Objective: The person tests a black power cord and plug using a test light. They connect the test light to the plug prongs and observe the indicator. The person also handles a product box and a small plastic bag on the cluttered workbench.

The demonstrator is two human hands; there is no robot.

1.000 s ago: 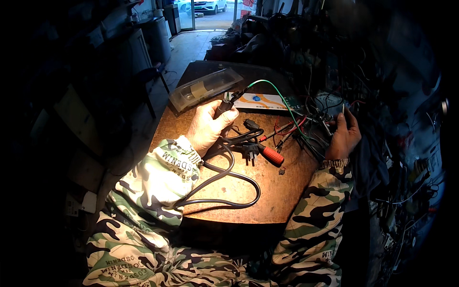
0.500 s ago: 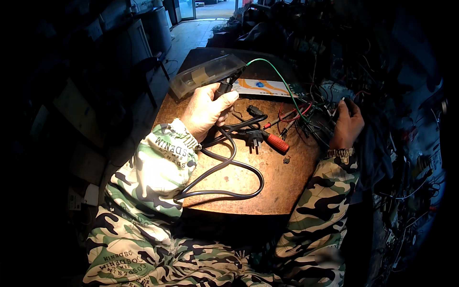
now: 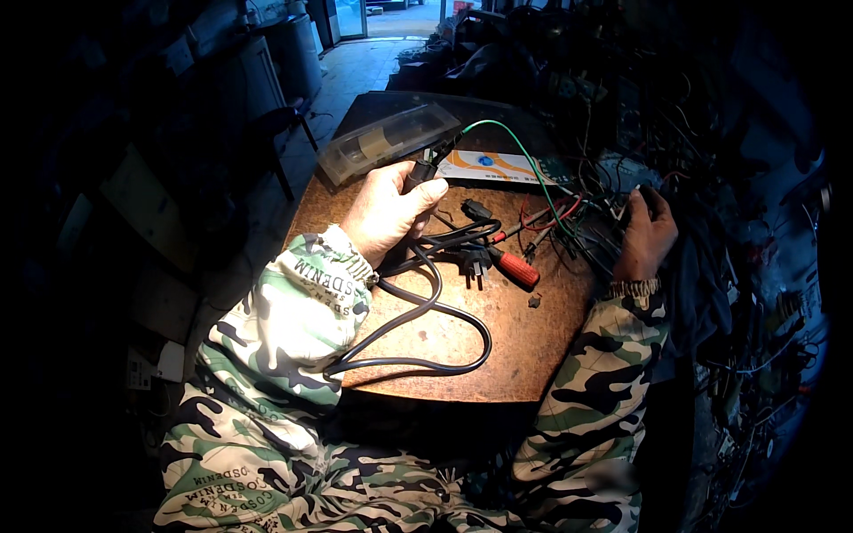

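My left hand point(image 3: 391, 206) grips a black cable connector point(image 3: 421, 174), with a black clip on a green wire point(image 3: 511, 133) at its top. My right hand point(image 3: 648, 226) is pinched on a small light-coloured tip among tangled wires at the table's right, too small to identify. On the wooden table point(image 3: 426, 342) lie a looped black cord point(image 3: 455, 362), a three-pin plug point(image 3: 474, 265), a second black connector point(image 3: 475, 210), a red-handled tool point(image 3: 517, 271) and red and black test leads point(image 3: 505, 235). A clear plastic case point(image 3: 386, 142) sits behind my left hand, beside a white-and-orange strip point(image 3: 493, 166).
Dense piles of cables and dark clutter point(image 3: 755, 373) crowd the right side. A dark stool point(image 3: 274, 124) stands left of the table, near appliances point(image 3: 289, 58) along the wall. A tiled floor point(image 3: 355, 62) runs back to an open glass doorway.
The whole view has shifted upward in the picture since a second ago. My right hand sits slightly farther right. My left hand keeps its grip on the connector.
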